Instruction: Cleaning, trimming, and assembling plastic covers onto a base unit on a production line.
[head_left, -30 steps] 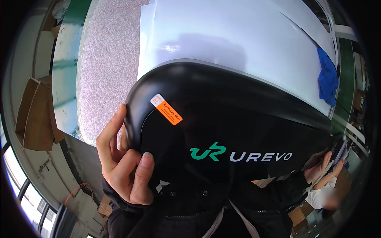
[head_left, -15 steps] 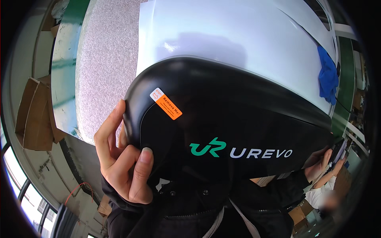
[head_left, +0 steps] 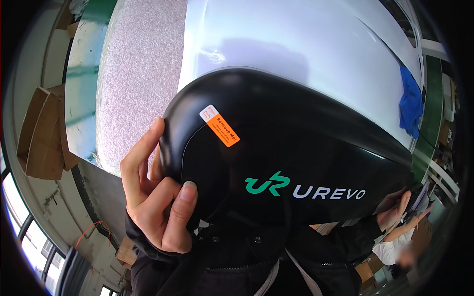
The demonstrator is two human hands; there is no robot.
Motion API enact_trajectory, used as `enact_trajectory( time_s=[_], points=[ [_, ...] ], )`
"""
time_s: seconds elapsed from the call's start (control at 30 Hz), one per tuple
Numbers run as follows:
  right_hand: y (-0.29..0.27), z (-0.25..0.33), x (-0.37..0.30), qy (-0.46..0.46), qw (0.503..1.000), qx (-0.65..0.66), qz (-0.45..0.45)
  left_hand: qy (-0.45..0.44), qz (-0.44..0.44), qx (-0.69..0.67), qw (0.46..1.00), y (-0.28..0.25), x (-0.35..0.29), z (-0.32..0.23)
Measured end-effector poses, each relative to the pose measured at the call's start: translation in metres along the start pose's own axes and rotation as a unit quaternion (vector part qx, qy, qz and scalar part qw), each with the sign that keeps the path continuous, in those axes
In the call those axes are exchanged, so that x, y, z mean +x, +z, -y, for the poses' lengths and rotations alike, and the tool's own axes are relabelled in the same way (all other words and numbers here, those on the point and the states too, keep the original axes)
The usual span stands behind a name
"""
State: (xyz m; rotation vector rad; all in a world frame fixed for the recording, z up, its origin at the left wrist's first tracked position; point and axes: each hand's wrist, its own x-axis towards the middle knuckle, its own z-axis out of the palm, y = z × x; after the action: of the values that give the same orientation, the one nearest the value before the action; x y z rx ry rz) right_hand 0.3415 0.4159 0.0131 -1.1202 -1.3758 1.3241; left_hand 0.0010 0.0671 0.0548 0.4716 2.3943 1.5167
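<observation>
A large black glossy plastic housing point(head_left: 306, 153) with a rounded left end fills the middle of the view, held up in front of my dark jacket. It bears a green and white logo and an orange-and-white sticker point(head_left: 220, 126) near its upper left corner. My left hand point(head_left: 158, 207) grips the rounded left end, thumb on the glossy face and index finger along the outer edge. At the far right end, my right hand point(head_left: 393, 212) is closed around the housing's lower corner, partly hidden by it. The housing's underside is out of sight.
Beyond the housing lies a shiny white sheet point(head_left: 256, 24) on a work table, with grey speckled foam point(head_left: 140, 74) at its left. A blue cloth point(head_left: 411, 101) lies at the right edge. Cardboard boxes point(head_left: 47, 133) stand at left; another person in white point(head_left: 392, 249) is at lower right.
The housing's left end has shifted slightly to the right in view, with my left hand moving along on it. Both hands keep their hold.
</observation>
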Motion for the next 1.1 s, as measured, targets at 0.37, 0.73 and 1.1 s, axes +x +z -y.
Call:
enact_trajectory(
  time_s=[0.37,0.73,1.1],
  points=[
    [0.001,0.005,0.002,0.005,1.0,-0.029,0.004,0.036,0.017,0.029,0.999,-0.003,0.004,0.001],
    [0.003,0.006,0.0,-0.01,0.996,-0.088,-0.01,0.032,0.013,0.031,0.999,-0.002,0.004,0.003],
    [0.018,0.007,-0.002,0.025,0.997,0.056,0.038,-0.001,-0.035,0.031,0.999,0.005,0.002,-0.001]
  ],
)
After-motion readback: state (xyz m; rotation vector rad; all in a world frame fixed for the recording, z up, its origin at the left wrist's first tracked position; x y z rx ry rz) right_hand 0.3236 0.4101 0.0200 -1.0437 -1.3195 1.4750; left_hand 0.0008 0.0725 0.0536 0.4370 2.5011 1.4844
